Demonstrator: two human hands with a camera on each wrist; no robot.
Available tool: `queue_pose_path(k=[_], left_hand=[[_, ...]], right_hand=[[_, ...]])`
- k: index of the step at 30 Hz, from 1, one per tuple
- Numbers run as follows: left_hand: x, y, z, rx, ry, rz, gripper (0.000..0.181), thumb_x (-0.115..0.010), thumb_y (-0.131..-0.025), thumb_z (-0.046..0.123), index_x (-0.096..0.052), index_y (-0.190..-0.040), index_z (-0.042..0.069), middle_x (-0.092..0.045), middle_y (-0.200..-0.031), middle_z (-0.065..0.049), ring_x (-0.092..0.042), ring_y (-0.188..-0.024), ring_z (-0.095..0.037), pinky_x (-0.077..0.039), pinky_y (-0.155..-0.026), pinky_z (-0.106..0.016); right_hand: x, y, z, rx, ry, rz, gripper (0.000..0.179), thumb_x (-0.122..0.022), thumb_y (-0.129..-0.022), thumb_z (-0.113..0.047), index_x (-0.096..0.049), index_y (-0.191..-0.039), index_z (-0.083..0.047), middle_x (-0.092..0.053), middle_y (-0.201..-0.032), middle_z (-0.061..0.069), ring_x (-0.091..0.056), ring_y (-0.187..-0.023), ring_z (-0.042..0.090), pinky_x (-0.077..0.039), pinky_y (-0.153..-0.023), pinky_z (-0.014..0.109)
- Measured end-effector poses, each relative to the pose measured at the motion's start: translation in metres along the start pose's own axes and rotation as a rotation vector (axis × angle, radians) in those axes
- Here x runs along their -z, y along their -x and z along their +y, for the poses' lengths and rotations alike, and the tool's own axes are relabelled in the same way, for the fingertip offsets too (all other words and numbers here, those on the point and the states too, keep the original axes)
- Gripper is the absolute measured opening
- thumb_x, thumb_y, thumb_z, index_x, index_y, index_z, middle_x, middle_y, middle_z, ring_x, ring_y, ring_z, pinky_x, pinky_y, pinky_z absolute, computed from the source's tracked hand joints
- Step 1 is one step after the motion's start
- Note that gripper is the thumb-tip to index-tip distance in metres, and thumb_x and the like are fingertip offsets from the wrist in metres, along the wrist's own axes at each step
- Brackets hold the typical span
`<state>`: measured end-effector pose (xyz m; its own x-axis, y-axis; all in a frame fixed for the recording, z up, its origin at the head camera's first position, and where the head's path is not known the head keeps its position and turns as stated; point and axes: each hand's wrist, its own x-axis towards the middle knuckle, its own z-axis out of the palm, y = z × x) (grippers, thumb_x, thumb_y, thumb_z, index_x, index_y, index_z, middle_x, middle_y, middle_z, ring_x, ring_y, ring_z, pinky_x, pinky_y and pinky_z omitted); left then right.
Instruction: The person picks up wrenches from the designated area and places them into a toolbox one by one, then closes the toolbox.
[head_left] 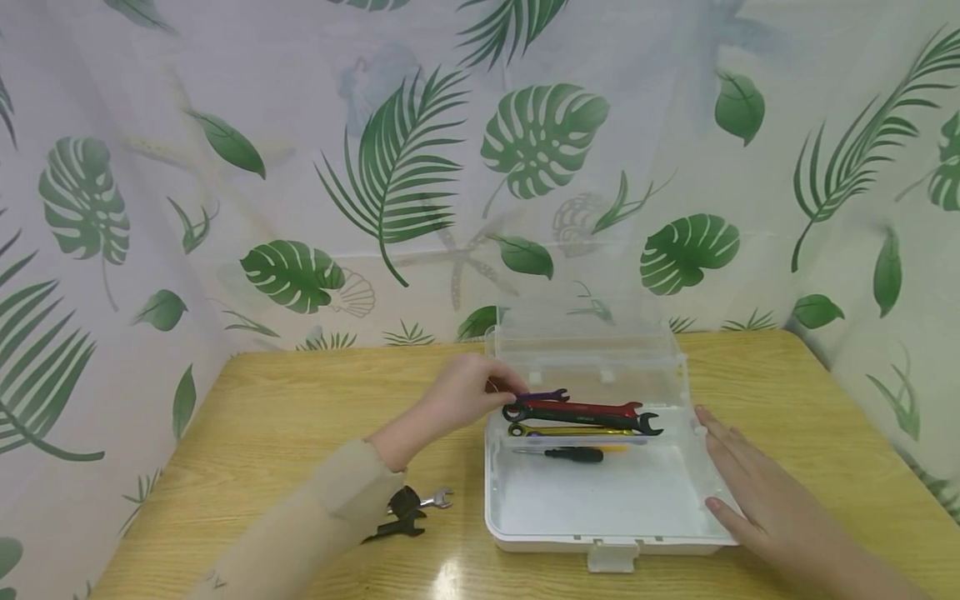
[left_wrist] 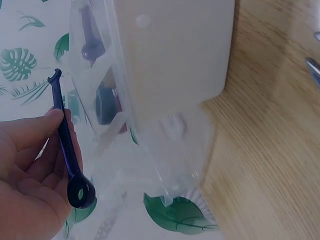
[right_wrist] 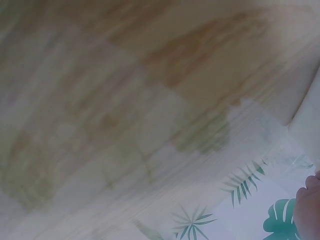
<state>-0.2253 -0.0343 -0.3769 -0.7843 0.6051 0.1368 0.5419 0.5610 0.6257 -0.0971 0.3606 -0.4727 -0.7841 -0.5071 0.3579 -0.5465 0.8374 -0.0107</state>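
My left hand (head_left: 472,387) pinches a small purple combination wrench (left_wrist: 67,145) between thumb and fingers, over the back left part of a white plastic toolbox (head_left: 600,546). Beneath it, in the box's rear section, lie a red wrench (head_left: 592,409), a black wrench (head_left: 651,422) and a gold wrench (head_left: 577,431). A screwdriver with a black handle (head_left: 577,454) lies in the front section. With fingers extended, my right hand (head_left: 772,492) rests against the box's right side; only a bit of it shows in the right wrist view.
The clear lid (head_left: 592,333) stands raised at the box's back. Left of the box, a silver wrench end (head_left: 438,499) and black tools (head_left: 401,525) lie on the wooden table (head_left: 300,392), partly behind my left sleeve. A leaf-printed cloth (head_left: 420,208) hangs behind the table.
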Motion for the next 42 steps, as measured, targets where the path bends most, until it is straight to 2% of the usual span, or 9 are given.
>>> queue_pose_path(k=[10,18,28,36,42], left_hand=[[-0.012,-0.014,0.012,-0.030,-0.026,-0.025,0.016,-0.074,-0.097,0.001,-0.083,-0.110,0.006,-0.082,-0.110,-0.009,-0.076,-0.099,-0.021,-0.060,-0.085,-0.023],[-0.021,-0.024,0.021,-0.047,-0.036,-0.046,0.019,-0.071,-0.099,0.000,-0.083,-0.111,0.007,-0.083,-0.111,-0.008,-0.076,-0.103,-0.021,-0.061,-0.087,-0.025],[-0.031,-0.036,0.025,-0.045,0.046,-0.024,0.018,-0.072,-0.099,0.001,-0.083,-0.113,0.006,-0.082,-0.114,-0.008,-0.076,-0.104,-0.021,-0.058,-0.085,-0.017],[-0.040,-0.040,0.028,-0.063,0.050,-0.058,0.015,-0.075,-0.098,0.004,-0.083,-0.110,0.006,-0.083,-0.111,-0.008,-0.077,-0.100,-0.018,-0.055,-0.081,-0.013],[-0.047,-0.044,0.025,-0.059,0.081,-0.061,0.014,-0.076,-0.097,0.003,-0.083,-0.109,0.005,-0.083,-0.110,-0.009,-0.077,-0.098,-0.018,-0.056,-0.081,-0.012]], right_hand=[[0.001,0.000,-0.001,0.003,-0.012,0.011,0.081,-0.074,-0.096,-0.027,-0.038,-0.159,0.008,-0.015,-0.180,0.006,0.009,-0.162,-0.005,0.006,-0.128,0.010],[0.003,-0.001,-0.003,-0.020,-0.005,-0.011,0.080,-0.073,-0.098,-0.029,-0.037,-0.160,0.007,-0.014,-0.180,0.005,0.011,-0.160,-0.007,0.008,-0.127,0.009],[0.002,-0.001,-0.004,-0.042,-0.002,-0.025,0.080,-0.072,-0.099,-0.031,-0.037,-0.160,0.005,-0.015,-0.180,0.004,0.013,-0.159,-0.010,0.009,-0.126,0.008],[0.002,-0.001,-0.002,-0.026,-0.008,-0.009,0.081,-0.073,-0.097,-0.029,-0.037,-0.161,0.005,-0.016,-0.180,0.005,0.010,-0.160,-0.008,0.008,-0.127,0.009],[0.001,0.000,-0.002,-0.025,-0.010,-0.011,0.081,-0.073,-0.097,-0.029,-0.036,-0.161,0.005,-0.015,-0.180,0.005,0.011,-0.160,-0.009,0.008,-0.126,0.009]])
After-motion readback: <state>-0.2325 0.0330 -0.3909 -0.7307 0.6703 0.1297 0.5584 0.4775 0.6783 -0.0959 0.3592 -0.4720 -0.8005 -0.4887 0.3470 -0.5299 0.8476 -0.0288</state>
